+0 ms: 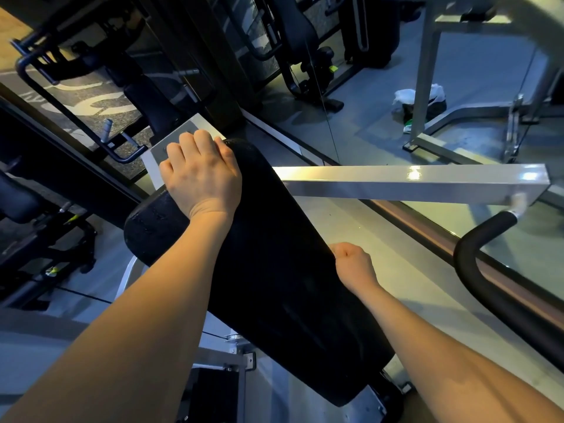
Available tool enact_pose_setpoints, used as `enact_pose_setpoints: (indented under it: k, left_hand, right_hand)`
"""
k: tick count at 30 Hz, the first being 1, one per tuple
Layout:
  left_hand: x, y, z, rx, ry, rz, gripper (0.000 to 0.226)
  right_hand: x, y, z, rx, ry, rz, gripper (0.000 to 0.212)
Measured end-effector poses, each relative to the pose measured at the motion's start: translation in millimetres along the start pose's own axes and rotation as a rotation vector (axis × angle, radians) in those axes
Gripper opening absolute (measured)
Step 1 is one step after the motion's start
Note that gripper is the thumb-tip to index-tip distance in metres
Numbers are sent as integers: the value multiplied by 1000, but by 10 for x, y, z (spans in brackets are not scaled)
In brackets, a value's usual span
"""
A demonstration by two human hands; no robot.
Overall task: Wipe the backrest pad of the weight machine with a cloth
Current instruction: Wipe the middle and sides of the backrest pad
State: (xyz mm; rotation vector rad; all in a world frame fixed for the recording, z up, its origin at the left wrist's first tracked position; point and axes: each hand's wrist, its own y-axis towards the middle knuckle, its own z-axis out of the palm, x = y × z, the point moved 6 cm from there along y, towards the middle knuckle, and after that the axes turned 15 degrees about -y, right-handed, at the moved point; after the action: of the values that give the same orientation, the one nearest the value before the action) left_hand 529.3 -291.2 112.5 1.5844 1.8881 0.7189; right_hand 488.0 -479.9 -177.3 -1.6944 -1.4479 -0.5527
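Lettering [100, 102], white on dark speckled flooring [132, 164], is lying too skewed to read. Black backrest pad [274, 270], long, rounded, faintly grained, is slanting across the centre before a glossy silver square-tube bar [412, 181]. Left hand [198, 175] is gripping its top end, fingers curling over. Right hand [354, 267] is curling at its right edge, fingers hidden; its grip cannot be told.

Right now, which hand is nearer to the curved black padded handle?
Right. The right hand is at the right edge of the black backrest pad, the curved black padded handle apart to its right. The left hand holds the pad's top end, farther left.
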Motion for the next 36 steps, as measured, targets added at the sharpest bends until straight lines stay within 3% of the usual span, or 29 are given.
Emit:
enact_pose_setpoints:
  k: [6, 9, 12, 15, 20, 24, 29, 36]
  left_hand:
    - [7, 5, 3, -2, 6, -3, 34]
    - [7, 4, 1, 7, 2, 2, 34]
    - [1, 4, -1, -5, 12, 5, 33]
    - [-2, 6, 1, -13, 19, 5, 33]
    - [7, 6, 5, -4, 16, 6, 34]
    - [8, 6, 1, 1, 4, 7, 34]
    - [16, 2, 1, 0, 9, 10, 34]
    - [20, 11, 9, 11, 3, 6, 35]
  right_hand:
    - [839, 99, -328, -40, 164, -253, 42]
    - [432, 72, -187, -31, 104, -156, 41]
    - [-69, 94, 27, 135, -16, 6, 45]
    - [-28, 231, 46, 209, -53, 62, 42]
    - [698, 299, -206, 80, 185, -183, 41]
    - [327, 86, -101, 7, 129, -121, 40]
    - [19, 63, 20, 35, 9, -6, 39]
    - [674, -98, -277, -96, 195, -273, 36]
